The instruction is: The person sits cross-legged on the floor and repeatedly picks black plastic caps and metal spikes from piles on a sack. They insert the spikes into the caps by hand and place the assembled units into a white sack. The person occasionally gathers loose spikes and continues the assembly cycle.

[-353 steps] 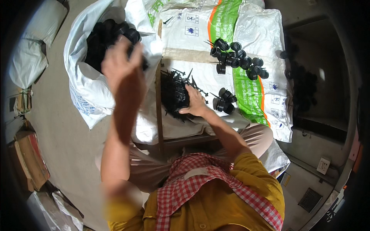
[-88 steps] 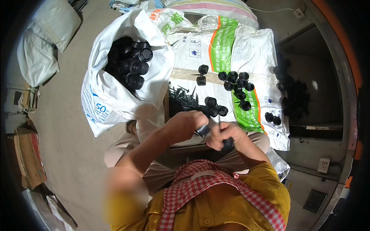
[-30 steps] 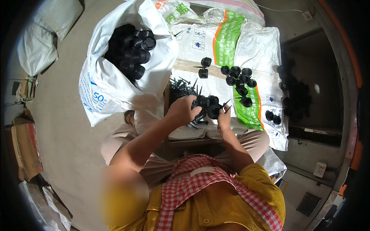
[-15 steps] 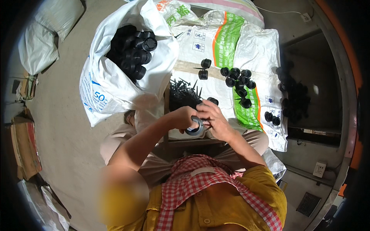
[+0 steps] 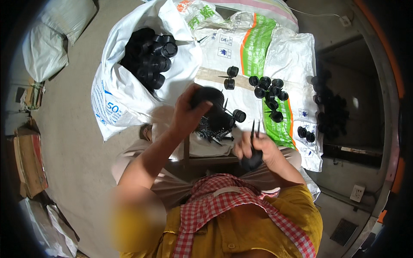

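My left hand point(image 5: 186, 112) is wrapped round a large dark black plastic piece point(image 5: 208, 99), rounded at the top, above a heap of thin black spikes point(image 5: 211, 134). Nearer to me and to the right, my right hand point(image 5: 267, 150) has its fingers curled round a black piece point(image 5: 251, 161); two thin pointed spikes stick up by its fingers. The exact kind of this piece is hard to make out. Between the hands, beyond the heap's right side, lies a small black round cap point(image 5: 239, 115).
A white woven sack point(image 5: 109, 86) holding black round fittings point(image 5: 158, 63) stands open at the left. White and green sacking point(image 5: 254, 47) covers the work surface, with a cluster of black caps point(image 5: 271, 91) at its right. More black parts point(image 5: 333, 112) lie in shadow beyond the right edge.
My hands were together over the near side of the heap, by a grey ring. They have parted: the left moved up and left onto the large black piece, the right moved right and nearer.
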`<state>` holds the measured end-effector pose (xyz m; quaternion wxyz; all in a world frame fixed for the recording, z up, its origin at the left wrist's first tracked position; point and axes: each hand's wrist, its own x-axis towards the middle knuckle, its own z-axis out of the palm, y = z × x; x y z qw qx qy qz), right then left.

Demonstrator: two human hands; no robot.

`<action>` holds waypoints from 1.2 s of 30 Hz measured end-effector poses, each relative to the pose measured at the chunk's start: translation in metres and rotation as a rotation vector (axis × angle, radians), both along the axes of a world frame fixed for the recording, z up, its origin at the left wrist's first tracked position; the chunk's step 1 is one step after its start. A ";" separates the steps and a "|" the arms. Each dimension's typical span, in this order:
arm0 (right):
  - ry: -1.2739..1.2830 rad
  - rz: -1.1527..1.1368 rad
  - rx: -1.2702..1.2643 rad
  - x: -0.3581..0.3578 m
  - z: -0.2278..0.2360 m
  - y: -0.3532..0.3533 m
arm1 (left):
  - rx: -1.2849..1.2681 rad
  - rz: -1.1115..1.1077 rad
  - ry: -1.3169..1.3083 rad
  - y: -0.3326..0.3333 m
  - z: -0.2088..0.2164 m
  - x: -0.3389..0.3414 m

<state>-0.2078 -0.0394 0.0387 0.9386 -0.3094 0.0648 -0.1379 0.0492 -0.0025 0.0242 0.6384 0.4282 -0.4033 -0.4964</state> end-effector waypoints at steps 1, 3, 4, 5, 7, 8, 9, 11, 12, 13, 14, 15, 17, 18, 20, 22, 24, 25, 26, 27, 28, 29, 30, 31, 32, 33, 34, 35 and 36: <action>0.108 -0.197 -0.008 0.008 -0.008 -0.003 | 0.087 -0.149 0.143 -0.002 -0.004 -0.001; 0.157 -0.603 0.170 0.030 -0.035 -0.006 | 0.406 -0.357 0.302 0.004 -0.005 -0.020; 0.142 -0.740 0.309 0.041 -0.044 -0.005 | 0.572 -0.456 0.382 0.012 -0.007 -0.033; 0.169 -0.795 0.234 0.048 -0.053 -0.004 | 0.431 -0.421 0.325 0.018 -0.020 -0.042; 0.319 -0.964 -0.060 0.064 -0.062 0.001 | 0.290 -0.357 0.387 0.020 -0.034 -0.050; 0.377 -0.981 -0.270 0.067 -0.073 0.001 | 0.288 -0.329 0.502 0.019 -0.041 -0.049; 0.436 -0.999 -0.323 0.073 -0.068 -0.002 | 0.384 -0.283 0.535 0.017 -0.036 -0.047; 0.543 -0.964 -0.401 0.077 -0.062 -0.011 | 0.325 -0.271 -0.019 0.006 -0.027 -0.046; 0.586 -1.018 -0.450 0.079 -0.063 -0.013 | 0.292 -0.259 -0.295 0.004 -0.018 -0.045; 0.740 -1.082 -0.616 0.074 -0.072 -0.020 | 0.109 -0.191 -0.867 0.005 -0.003 -0.041; 0.893 -1.138 -0.784 0.062 -0.090 -0.030 | 0.077 -0.149 -0.996 0.005 0.002 -0.039; 0.813 -1.265 -0.561 0.049 -0.110 -0.042 | 0.035 -0.113 -1.124 0.006 0.005 -0.035; 1.137 -1.106 -0.865 0.006 -0.139 -0.057 | 0.122 -0.078 -1.374 -0.004 0.011 -0.019; 1.296 -0.939 -1.017 -0.015 -0.153 -0.056 | 0.059 0.106 -1.346 -0.010 0.011 -0.003; 1.763 -0.182 -1.174 -0.036 -0.169 -0.050 | -0.127 0.489 -1.464 -0.031 -0.001 0.041; 1.721 -0.061 -1.414 -0.035 -0.170 -0.035 | 0.158 0.546 -1.673 -0.031 0.029 0.059; 1.601 -0.327 -1.701 -0.033 -0.186 -0.035 | -0.136 0.628 -1.474 -0.028 0.021 0.051; 1.469 -0.326 -1.786 -0.031 -0.192 -0.047 | -0.138 0.541 -1.396 -0.026 0.025 0.037; 1.423 -0.190 -1.916 -0.030 -0.197 -0.060 | -0.089 0.422 -1.401 -0.025 0.031 0.026; 1.388 -0.019 -1.846 -0.032 -0.213 -0.074 | -0.083 0.290 -1.409 -0.025 0.035 0.018; 1.343 0.150 -1.775 -0.029 -0.218 -0.082 | -0.074 0.166 -1.412 -0.024 0.035 0.012; 1.292 0.346 -1.721 -0.035 -0.219 -0.084 | -0.062 0.121 -1.385 -0.024 0.029 0.005; 1.280 0.468 -1.772 -0.023 -0.210 -0.082 | -0.026 0.096 -1.368 -0.019 0.018 0.004; 1.272 0.483 -1.777 -0.017 -0.194 -0.077 | 0.005 0.074 -1.344 -0.018 0.009 0.003; 1.267 0.497 -1.781 -0.015 -0.182 -0.069 | 0.066 0.020 -1.217 -0.016 0.002 0.002; 1.241 0.339 -1.835 -0.026 -0.176 -0.062 | 0.111 -0.046 -1.081 -0.017 -0.002 -0.003; 1.245 0.209 -1.763 -0.025 -0.168 -0.056 | 0.166 -0.107 -0.946 -0.015 -0.008 -0.007; 1.247 0.081 -1.686 -0.024 -0.160 -0.052 | 0.225 -0.073 -0.852 -0.013 -0.016 -0.014; 1.258 -0.044 -1.600 -0.024 -0.147 -0.044 | 0.280 -0.051 -0.751 -0.013 -0.026 -0.026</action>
